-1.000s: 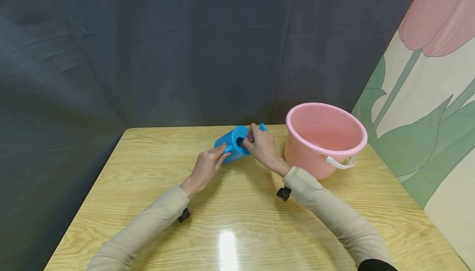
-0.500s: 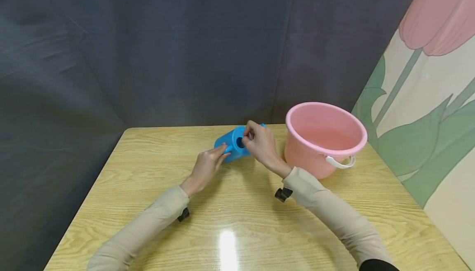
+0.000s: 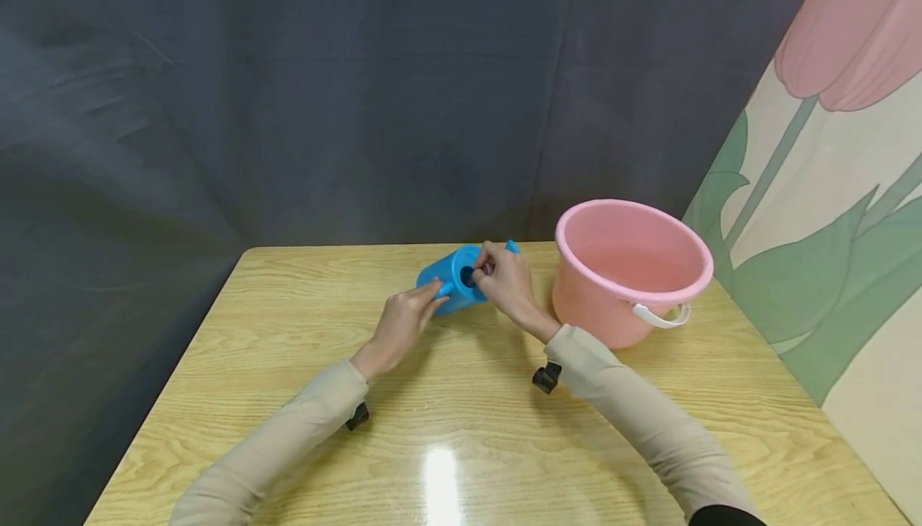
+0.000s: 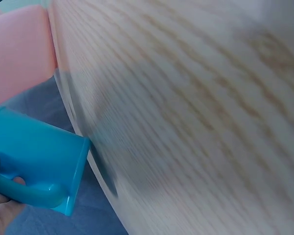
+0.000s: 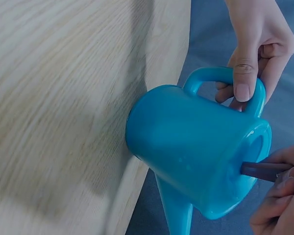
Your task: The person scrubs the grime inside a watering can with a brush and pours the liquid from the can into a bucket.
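Note:
A blue watering can point(image 3: 436, 272) is near the table's back edge, tilted so its top opening faces right. My left hand point(image 3: 402, 322) grips its handle point(image 5: 213, 74), the thumb pressed on top in the right wrist view. Between the fingers and thumb of my right hand point(image 3: 510, 282) is a dark, slender, tapered stick point(image 5: 258, 170), its far end inside the can's opening. The stick's inner end is hidden in the can, and I cannot tell what kind of tool it is. In the right wrist view the spout point(image 5: 175, 210) points downward.
To the right stands a pink bucket point(image 3: 594, 310) with a white handle point(image 3: 659, 318), close to my right wrist. The wooden table point(image 3: 288, 326) ends at a dark cloth point(image 3: 403, 94) behind, and a wall painted with flowers point(image 3: 828, 254) borders it on the right.
My right hand has lifted slightly and come back down at the can's opening. The left hand and watering can stay almost still.

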Demonstrator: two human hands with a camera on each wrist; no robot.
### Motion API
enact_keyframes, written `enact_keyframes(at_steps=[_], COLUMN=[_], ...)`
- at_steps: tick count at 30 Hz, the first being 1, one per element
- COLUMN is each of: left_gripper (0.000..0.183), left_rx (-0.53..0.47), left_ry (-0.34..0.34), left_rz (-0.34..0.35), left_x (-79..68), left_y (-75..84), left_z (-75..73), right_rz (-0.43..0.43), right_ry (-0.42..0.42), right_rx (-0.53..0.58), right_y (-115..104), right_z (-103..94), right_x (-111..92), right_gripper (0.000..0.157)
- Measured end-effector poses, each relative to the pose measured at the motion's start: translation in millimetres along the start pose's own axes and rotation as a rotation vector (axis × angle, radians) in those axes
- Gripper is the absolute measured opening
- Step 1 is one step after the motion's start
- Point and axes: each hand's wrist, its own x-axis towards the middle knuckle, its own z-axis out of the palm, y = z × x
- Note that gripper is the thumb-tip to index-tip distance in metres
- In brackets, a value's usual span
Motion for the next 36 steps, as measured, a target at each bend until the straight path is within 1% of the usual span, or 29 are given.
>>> enact_keyframes(at_steps=[7, 14, 18, 23, 30, 36], left_gripper=[0.03, 0.029, 0.029, 0.029, 0.03, 0.028], left_rx=[0.011, 0.011, 0.008, -0.006, -0.011, -0.007], left_ry=[-0.007, 0.006, 0.008, 0.008, 0.005, 0.006], left_rz=[-0.005, -0.006, -0.003, -0.012, -0.003, 0.0], left_x=[-0.4, -0.6, 0.1, 0.6, 1.0, 0.9], left_y=[0.4, -0.1, 0.4, 0.9, 0.4, -0.3], left_z=[-1.3, -1.6, -2.1, -2.1, -1.6, -1.2], right_rz=[-0.041, -0.133, -0.151, -0.153, -0.085, -0.069], right_ry=[0.021, 0.045, 0.044, 0.039, -0.001, -0.017], right_rx=[0.003, 0.038, 0.033, 0.022, 0.05, 0.038], right_y=[-2.6, -16.4, -17.9, -11.0, -0.3, 1.4], right_z=[-2.9, -11.8, -12.1, -7.5, -0.7, 0.3], right_x=[-2.7, -6.9, -7.0, -5.3, -2.4, -1.9], right_gripper=[0.015, 0.018, 0.019, 0.018, 0.018, 0.016])
